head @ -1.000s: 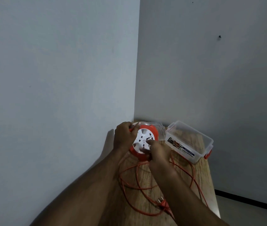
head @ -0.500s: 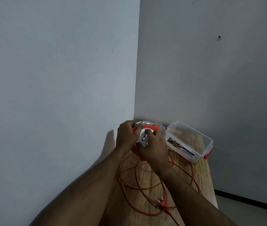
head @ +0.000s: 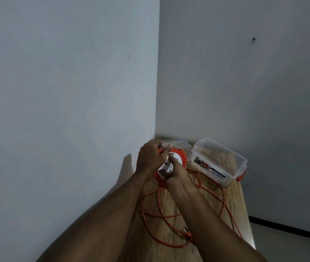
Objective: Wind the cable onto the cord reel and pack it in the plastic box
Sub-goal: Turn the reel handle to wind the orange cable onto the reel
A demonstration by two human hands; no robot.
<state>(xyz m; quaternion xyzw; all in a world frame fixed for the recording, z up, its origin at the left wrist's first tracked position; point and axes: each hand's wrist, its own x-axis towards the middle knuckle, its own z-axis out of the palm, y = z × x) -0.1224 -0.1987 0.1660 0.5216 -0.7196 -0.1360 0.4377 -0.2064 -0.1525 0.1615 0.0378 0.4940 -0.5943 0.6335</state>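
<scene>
Reel [head: 178, 157] at far left of bench [head: 233, 203], beside wall, tilted. Left hand [head: 150, 159]: fingers curled over its orange rim. Right hand [head: 178, 173]: fingers curled on white hub. Cable [head: 216, 195] lies loose in loops on bench, plug [head: 186, 232] near front. Box [head: 218, 161] open, just right of reel.

Bare room corner, likely a home: plain grey walls [head: 65, 91] fill the frame; narrow wooden desk [head: 231, 203] lower centre; dark skirting [head: 290, 226] lower right.

A wooden table [head: 233, 201] stands in a corner of grey walls [head: 65, 82].
</scene>
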